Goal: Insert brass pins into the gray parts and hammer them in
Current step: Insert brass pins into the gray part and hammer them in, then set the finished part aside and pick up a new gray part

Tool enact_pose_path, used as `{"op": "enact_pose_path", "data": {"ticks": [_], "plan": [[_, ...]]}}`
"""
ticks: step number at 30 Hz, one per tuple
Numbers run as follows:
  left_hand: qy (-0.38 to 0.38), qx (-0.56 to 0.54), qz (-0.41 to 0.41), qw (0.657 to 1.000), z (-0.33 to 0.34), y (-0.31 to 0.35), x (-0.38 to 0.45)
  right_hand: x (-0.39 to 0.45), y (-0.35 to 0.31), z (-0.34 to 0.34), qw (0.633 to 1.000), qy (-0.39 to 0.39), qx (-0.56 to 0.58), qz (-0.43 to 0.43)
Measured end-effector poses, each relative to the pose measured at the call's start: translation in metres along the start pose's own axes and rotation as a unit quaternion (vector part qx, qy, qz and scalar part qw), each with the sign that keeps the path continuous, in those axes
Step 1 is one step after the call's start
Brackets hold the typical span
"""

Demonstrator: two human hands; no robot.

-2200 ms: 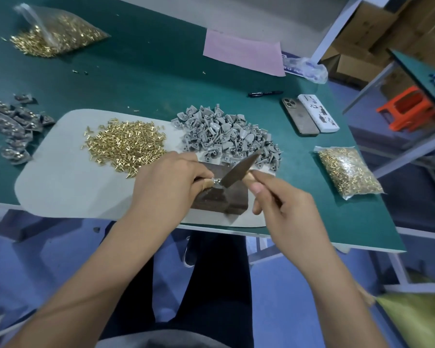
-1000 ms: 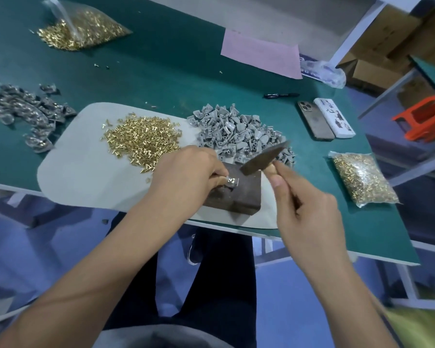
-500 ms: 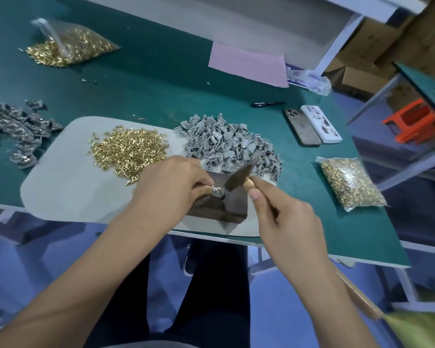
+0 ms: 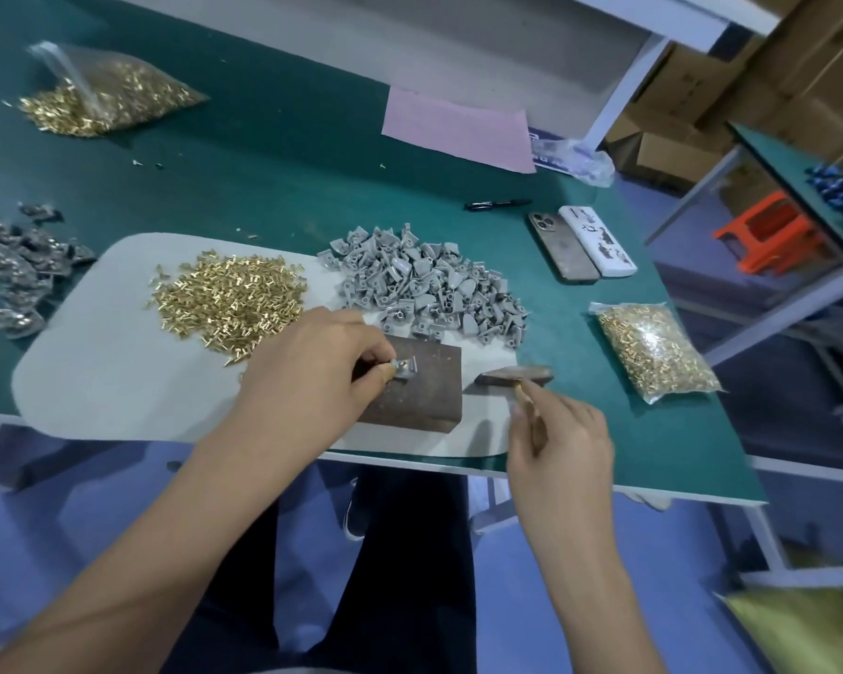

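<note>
My left hand pinches a small gray part and holds it on top of a dark brown block. My right hand grips the wooden handle of a small hammer, whose head lies low on the mat just right of the block. A heap of loose brass pins lies on the pale mat, left of a heap of gray parts.
Finished parts lie at the left edge of the green table. Bags of brass pins sit far left and at the right. Two phones, a pen and pink paper lie beyond.
The hammer head has swung from over the part down and to the right, off the block. My left hand keeps the part on the block.
</note>
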State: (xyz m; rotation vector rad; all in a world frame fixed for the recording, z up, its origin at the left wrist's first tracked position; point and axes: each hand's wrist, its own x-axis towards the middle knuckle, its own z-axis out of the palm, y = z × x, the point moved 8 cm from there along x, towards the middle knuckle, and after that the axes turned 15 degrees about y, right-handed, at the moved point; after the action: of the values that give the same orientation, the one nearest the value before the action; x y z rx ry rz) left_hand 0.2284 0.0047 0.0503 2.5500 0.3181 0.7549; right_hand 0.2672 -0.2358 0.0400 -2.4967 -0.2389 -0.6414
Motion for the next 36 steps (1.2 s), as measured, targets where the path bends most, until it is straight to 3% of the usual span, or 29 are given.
{"op": "enact_pose_path", "data": {"ticks": [4, 8, 16, 24, 36], "plan": [[0.002, -0.070, -0.038, 0.997, -0.002, -0.005, -0.007, 0.011, -0.058, 0.006, 0.986, 0.019, 0.152, -0.070], [0.033, -0.100, -0.071, 0.992, -0.021, -0.026, -0.015, 0.012, -0.114, 0.034, 0.971, -0.028, 0.186, -0.150], [0.113, -0.045, -0.168, 0.978, -0.084, -0.126, -0.049, -0.021, -0.220, 0.115, 0.939, -0.167, 0.216, -0.209], [0.142, 0.073, -0.283, 0.946, -0.127, -0.209, -0.090, -0.072, -0.302, 0.184, 0.912, -0.285, 0.198, -0.218], [0.175, 0.111, -0.324, 0.923, -0.139, -0.246, -0.081, -0.069, -0.325, 0.214, 0.928, -0.263, 0.193, -0.181]]}}
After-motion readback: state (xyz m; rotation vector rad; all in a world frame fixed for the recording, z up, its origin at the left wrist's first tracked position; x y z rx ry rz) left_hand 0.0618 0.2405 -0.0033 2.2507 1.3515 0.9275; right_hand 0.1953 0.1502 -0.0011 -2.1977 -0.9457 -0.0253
